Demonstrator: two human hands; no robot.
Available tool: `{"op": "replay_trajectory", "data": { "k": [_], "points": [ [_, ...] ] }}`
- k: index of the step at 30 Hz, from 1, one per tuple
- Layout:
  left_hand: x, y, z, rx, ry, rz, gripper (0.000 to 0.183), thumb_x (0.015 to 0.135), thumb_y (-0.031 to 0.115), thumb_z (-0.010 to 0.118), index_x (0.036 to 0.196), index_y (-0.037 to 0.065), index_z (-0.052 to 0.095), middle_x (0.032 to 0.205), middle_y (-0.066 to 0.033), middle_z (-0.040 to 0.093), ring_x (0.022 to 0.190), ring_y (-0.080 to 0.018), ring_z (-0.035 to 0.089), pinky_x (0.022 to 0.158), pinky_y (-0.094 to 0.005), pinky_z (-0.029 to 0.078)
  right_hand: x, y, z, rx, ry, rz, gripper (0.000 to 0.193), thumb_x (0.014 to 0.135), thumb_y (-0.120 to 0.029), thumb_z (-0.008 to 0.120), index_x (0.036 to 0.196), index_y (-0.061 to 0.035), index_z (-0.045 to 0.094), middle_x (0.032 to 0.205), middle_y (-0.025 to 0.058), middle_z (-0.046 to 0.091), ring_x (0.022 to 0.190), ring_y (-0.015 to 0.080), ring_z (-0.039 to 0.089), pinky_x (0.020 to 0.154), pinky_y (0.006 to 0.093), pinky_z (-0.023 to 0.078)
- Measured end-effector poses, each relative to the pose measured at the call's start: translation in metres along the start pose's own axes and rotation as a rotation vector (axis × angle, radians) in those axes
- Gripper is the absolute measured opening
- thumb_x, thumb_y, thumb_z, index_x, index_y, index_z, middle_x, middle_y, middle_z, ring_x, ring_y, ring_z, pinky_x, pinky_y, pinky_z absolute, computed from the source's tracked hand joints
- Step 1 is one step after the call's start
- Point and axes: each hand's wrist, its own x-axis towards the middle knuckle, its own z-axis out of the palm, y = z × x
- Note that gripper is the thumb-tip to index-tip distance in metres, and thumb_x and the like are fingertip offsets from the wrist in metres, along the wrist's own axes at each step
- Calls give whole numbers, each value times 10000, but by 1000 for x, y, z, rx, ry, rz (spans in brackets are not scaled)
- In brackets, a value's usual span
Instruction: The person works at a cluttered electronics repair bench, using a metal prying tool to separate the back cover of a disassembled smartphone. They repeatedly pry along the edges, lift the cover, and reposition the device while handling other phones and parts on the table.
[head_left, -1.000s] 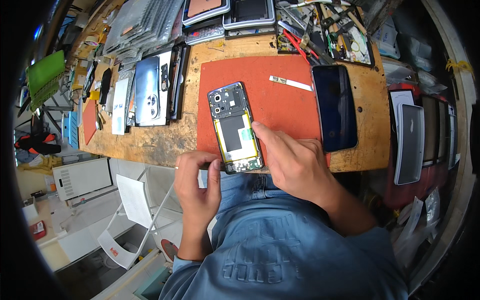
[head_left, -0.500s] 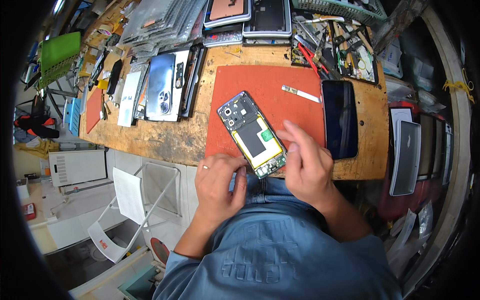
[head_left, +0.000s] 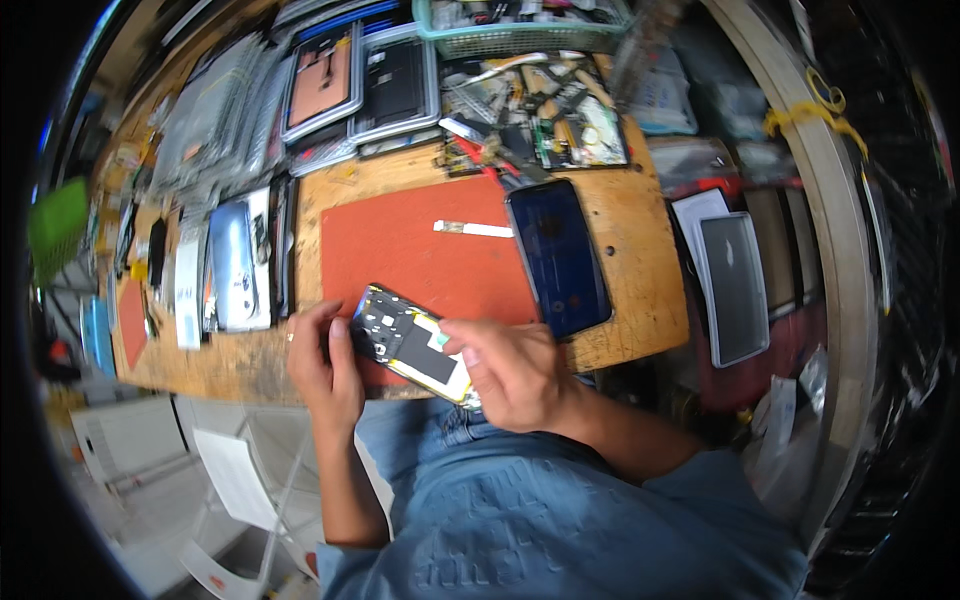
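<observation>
Opened phone (head_left: 420, 357): located at the near edge of the red mat (head_left: 400, 235), slanted, camera end toward your left, inner parts facing up. This view does not tell you whether it lies flat or is slightly raised.

Your left hand (head_left: 328, 368): thumb and fingers bent at the camera end. Firm hold or light contact: cannot be told.

Your right hand (head_left: 522, 378): curled over the opposite end, index fingertip near the green patch (head_left: 441, 341). Pinching or merely touching: cannot be told.

Handling: expect a light, stiff body. Smooth edges may slip; the exposed parts are probably fragile. Take hold along the two long sides of the frame, and avoid pressing on the bare parts.

Surroundings: a white strip (head_left: 485, 230) lies on the mat beyond the phone. To its right lies a dark second phone (head_left: 560, 260), with the wooden table (head_left: 640, 290) showing beyond it.
</observation>
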Motion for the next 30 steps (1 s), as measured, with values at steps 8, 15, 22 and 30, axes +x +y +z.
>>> {"op": "replay_trajectory", "data": {
  "k": [8, 15, 22, 30],
  "points": [
    [7, -2, 7, -20, 100, 192, 172, 1030, 10, 631, 1178, 4, 718, 992, -155, 722, 925, -316, 701, 833, -425, 544, 54, -38, -17, 159, 144, 60, 296, 1184, -172, 462, 1298, 51, 619, 1021, 158, 783, 657, 99, 567, 597, 269, 465],
    [3, 1, 7, -53, 149, 178, 172, 1037, -3, 619, 1180, 1, 715, 953, -148, 726, 912, -321, 702, 827, -434, 540, 106, -8, 6, -476, -95, -111, 59, 1073, -47, 644, 1069, 11, 648, 937, 195, 723, 780, 381, 728, 674, 463, 561],
    [6, -3, 3, -88, 124, 193, 166, 1018, -5, 638, 1166, 10, 714, 928, -143, 727, 926, -340, 684, 836, -452, 524, 111, -19, 16, -328, -264, -45, 335, 952, 45, 733, 1250, 9, 583, 939, 181, 755, 816, 322, 795, 712, 383, 633],
    [5, 2, 4, -75, 145, 213, 180, 1000, -21, 639, 1154, 30, 717, 926, -136, 725, 914, -353, 669, 838, -466, 512, 110, -13, 33, -143, -428, 34, 387, 941, 74, 702, 1312, 9, 610, 879, 135, 756, 758, 268, 793, 674, 351, 632]
  ]
}}
